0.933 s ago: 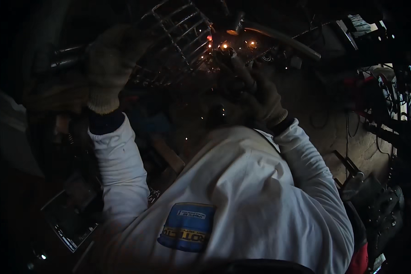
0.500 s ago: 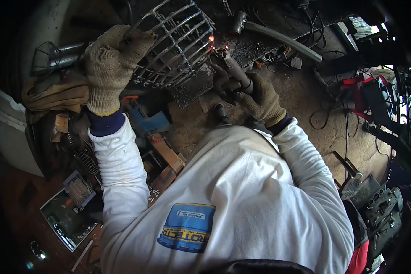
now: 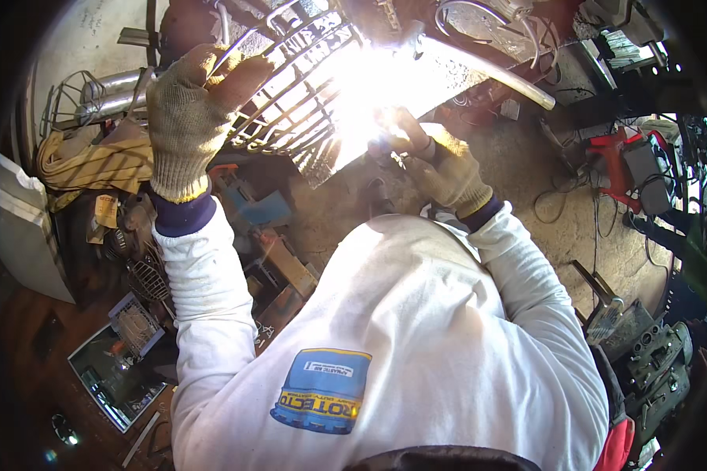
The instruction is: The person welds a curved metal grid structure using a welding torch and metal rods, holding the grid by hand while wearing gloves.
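My left hand [image 3: 187, 118], in a knitted work glove, is closed around the outer bar of a metal grille [image 3: 284, 100] made of curved bars. The grille stands tilted over a dark work surface. My right hand [image 3: 457, 174], gloved too, grips a welding electrode holder [image 3: 418, 140] beside the grille's right side. A blinding white arc burns there, washing out the holder's front end, the electrode and the spot on the grille. Behind the glare, a hammer [image 3: 518, 85] lies with its handle pointing right; its head is mostly lost in the light.
A folded tan cloth [image 3: 94, 163] lies left of my left hand. Blue metal piece [image 3: 267, 208] and boxes sit below the grille. At right stand a red-framed machine [image 3: 622, 166] and a dark case [image 3: 658, 353]. Loose cables [image 3: 550, 206] cross the floor.
A bright arc has flared up where only small glowing orange spots showed before, lighting the surroundings. Both hands keep nearly the same places and grips.
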Demonstrator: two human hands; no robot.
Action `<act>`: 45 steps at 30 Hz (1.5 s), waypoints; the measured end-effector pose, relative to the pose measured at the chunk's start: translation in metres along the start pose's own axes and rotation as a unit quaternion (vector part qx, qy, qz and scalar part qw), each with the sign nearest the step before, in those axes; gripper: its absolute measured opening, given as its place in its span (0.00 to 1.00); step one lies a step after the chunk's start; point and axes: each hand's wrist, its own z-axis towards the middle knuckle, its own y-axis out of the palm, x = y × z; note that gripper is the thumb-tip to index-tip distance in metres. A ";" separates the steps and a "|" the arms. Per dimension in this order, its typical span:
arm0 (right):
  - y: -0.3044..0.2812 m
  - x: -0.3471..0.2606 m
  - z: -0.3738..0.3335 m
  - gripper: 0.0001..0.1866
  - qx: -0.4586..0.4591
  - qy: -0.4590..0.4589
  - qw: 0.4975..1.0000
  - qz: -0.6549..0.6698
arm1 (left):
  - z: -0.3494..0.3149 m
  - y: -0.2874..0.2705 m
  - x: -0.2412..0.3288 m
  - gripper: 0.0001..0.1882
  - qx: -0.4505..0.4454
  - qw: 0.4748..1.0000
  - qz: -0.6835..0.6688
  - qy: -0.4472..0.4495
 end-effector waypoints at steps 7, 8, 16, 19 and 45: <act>-0.007 -0.006 0.002 0.12 -0.001 -0.098 0.987 -0.125 | 0.004 0.003 0.014 0.12 0.060 0.997 -0.037 0.022; -0.003 -0.001 0.001 0.12 0.009 -0.103 0.990 -0.094 | 0.003 0.006 0.010 0.14 0.067 0.988 -0.138 -0.021; 0.010 0.021 -0.014 0.24 -0.064 -0.066 0.978 -0.190 | 0.002 -0.001 -0.003 0.17 0.059 0.964 0.192 0.176; 0.023 0.054 -0.044 0.25 -0.086 0.030 0.996 -0.023 | 0.009 0.002 0.006 0.11 -0.031 0.994 0.094 -0.055; -0.004 -0.002 -0.010 0.29 -0.016 0.142 0.979 0.145 | 0.006 -0.006 0.027 0.21 0.030 0.997 -0.044 -0.057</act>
